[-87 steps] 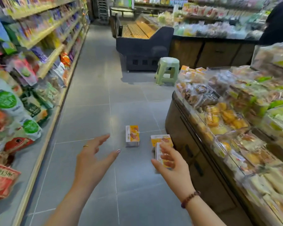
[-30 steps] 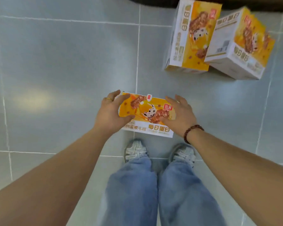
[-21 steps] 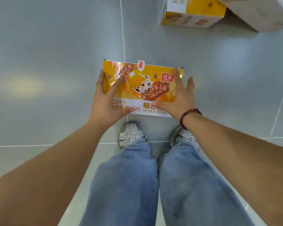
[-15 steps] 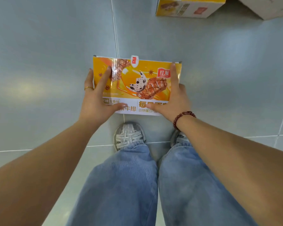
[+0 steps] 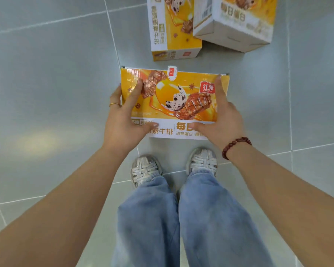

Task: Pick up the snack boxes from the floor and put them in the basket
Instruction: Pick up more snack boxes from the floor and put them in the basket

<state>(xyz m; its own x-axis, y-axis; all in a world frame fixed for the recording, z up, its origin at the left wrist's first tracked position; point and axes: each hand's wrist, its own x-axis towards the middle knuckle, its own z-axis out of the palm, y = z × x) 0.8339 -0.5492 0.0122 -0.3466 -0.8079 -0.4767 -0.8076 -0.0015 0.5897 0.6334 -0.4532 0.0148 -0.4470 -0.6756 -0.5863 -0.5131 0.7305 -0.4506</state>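
Below the jeans (image 5: 148, 218) and the two sneakers (image 5: 145, 170), the person is standing on the grey tiled floor (image 5: 46, 93) and holding one orange snack box (image 5: 174, 97) flat, picture side up, just past the toes. By the look of it, this box is coming off the floor, so the first pick is under way. The basket is not showing, and nothing is in it as far as can be seen. Farther off, a second snack box (image 5: 174, 35) and a third snack box (image 5: 233, 26) are lying on the tiles, touching each other, waiting to be picked up.

Both arms are reaching down and forward. The left hand (image 5: 123, 122) is gripping the box's left end, its fingers (image 5: 137, 89) wrapping the edge and its thumb crossing the white band. The right hand (image 5: 222, 122), with a bead bracelet (image 5: 236, 147) on its wrist, is gripping the right end in the same way.
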